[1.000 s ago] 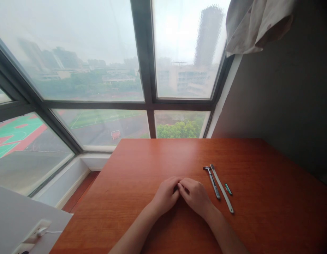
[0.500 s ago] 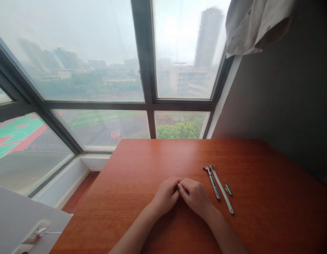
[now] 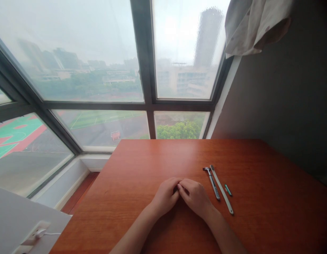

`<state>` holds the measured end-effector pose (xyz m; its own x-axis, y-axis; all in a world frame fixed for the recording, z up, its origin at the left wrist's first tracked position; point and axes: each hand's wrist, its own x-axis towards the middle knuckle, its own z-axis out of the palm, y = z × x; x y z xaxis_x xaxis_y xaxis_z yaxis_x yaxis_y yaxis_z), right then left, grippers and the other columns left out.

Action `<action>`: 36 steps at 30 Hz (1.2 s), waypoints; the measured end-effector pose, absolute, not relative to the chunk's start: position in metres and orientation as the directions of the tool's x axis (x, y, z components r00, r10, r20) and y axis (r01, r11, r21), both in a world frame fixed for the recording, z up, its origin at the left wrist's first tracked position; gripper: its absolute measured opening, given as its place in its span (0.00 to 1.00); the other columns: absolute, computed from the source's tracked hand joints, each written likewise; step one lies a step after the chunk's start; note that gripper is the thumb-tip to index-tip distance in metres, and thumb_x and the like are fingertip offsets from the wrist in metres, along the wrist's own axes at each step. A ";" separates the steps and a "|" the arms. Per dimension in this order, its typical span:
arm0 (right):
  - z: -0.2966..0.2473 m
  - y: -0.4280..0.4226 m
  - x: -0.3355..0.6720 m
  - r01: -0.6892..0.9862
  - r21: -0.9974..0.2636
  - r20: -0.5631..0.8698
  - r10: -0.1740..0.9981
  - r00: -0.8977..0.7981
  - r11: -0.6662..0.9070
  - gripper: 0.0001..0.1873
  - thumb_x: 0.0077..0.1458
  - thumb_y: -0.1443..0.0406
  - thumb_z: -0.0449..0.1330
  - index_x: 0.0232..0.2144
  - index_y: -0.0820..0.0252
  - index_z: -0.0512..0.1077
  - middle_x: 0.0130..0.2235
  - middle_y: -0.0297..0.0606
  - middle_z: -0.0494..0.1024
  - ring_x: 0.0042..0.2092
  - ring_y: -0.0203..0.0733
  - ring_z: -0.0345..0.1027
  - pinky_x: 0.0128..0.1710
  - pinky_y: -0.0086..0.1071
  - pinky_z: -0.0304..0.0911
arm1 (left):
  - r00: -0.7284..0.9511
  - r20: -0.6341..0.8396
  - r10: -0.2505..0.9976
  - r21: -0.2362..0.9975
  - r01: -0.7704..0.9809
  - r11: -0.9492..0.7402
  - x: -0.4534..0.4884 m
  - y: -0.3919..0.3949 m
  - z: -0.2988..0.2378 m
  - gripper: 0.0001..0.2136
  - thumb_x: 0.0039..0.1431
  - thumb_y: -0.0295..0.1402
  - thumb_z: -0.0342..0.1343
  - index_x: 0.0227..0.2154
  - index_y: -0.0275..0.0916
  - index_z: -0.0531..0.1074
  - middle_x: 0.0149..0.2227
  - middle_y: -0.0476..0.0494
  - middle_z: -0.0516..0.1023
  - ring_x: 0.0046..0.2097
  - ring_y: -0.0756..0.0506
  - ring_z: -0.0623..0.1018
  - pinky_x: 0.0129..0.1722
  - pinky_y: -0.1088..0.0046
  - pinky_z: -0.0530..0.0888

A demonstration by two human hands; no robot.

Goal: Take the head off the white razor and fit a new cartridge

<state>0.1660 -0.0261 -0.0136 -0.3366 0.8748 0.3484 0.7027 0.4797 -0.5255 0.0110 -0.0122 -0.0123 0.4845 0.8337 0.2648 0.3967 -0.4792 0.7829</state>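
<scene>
On the reddish-brown wooden table, my left hand (image 3: 167, 196) and my right hand (image 3: 194, 195) rest together, fingertips meeting. The fingers of both are curled inward, and nothing shows in them. To the right of my right hand lies a razor (image 3: 212, 185) with a grey and black handle, its head pointing away from me. Close beside it, a long pale-grey toothbrush (image 3: 223, 192) lies slanted, dark head at the far end and a small hole in the near end. Further right is a small green and dark stick-shaped piece (image 3: 228, 190). Neither hand touches these things.
The wooden table (image 3: 121, 176) reaches to large windows with dark frames (image 3: 149, 106). A grey wall (image 3: 272, 98) rises on the right, with a pale cloth (image 3: 255, 28) hanging above. At lower left, a power socket (image 3: 33, 235) holds a plug with a white cord.
</scene>
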 end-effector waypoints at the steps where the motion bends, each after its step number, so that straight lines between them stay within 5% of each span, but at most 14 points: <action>1: -0.014 -0.026 0.166 0.703 -0.525 0.350 0.874 -0.336 0.480 0.14 0.61 0.66 0.49 0.26 0.57 0.70 0.31 0.37 0.76 0.33 0.39 0.69 0.34 0.30 0.57 | 0.484 0.265 0.834 0.783 0.397 -0.479 0.011 -0.012 -0.012 0.13 0.53 0.21 0.48 0.39 0.37 0.73 0.39 0.41 0.77 0.41 0.44 0.74 0.43 0.69 0.70; 36: -0.015 -0.026 0.166 0.716 -0.512 0.350 0.877 -0.331 0.474 0.13 0.61 0.67 0.50 0.26 0.57 0.69 0.31 0.36 0.76 0.33 0.39 0.69 0.33 0.29 0.56 | 0.486 0.266 0.832 0.790 0.384 -0.477 0.011 -0.013 -0.011 0.15 0.52 0.20 0.48 0.39 0.38 0.74 0.40 0.42 0.78 0.41 0.44 0.74 0.43 0.69 0.70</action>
